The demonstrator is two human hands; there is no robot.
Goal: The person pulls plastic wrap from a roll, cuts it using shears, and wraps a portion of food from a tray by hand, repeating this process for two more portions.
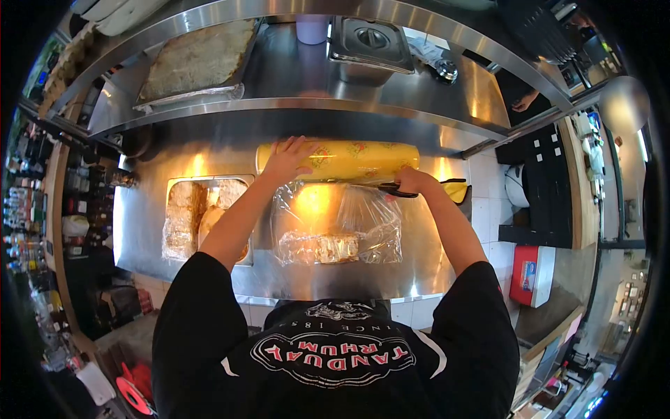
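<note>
My left hand [287, 159] lies with spread fingers on the left end of a yellow, flower-patterned roll of cling film [363, 159]. Near the roll's right end, my right hand [413, 181] is closed around a black tool that looks like scissors [398, 190]; its far tip points left along the roll's near edge. A clear sheet of film [370, 216] spreads from the roll toward me. On its near part sits a pale brown block of food [328, 248], partly covered by film. Left of my forearm, a metal tray [209, 179] holds film-wrapped blocks of similar food [183, 216].
A yellow and black cloth-like item [457, 190] lies at the steel counter's right. On the shelf above are a large tray of flat brown food [199, 59], a lidded steel pan [370, 45] and a purple container [312, 29]. A red and white cooler [534, 276] stands right.
</note>
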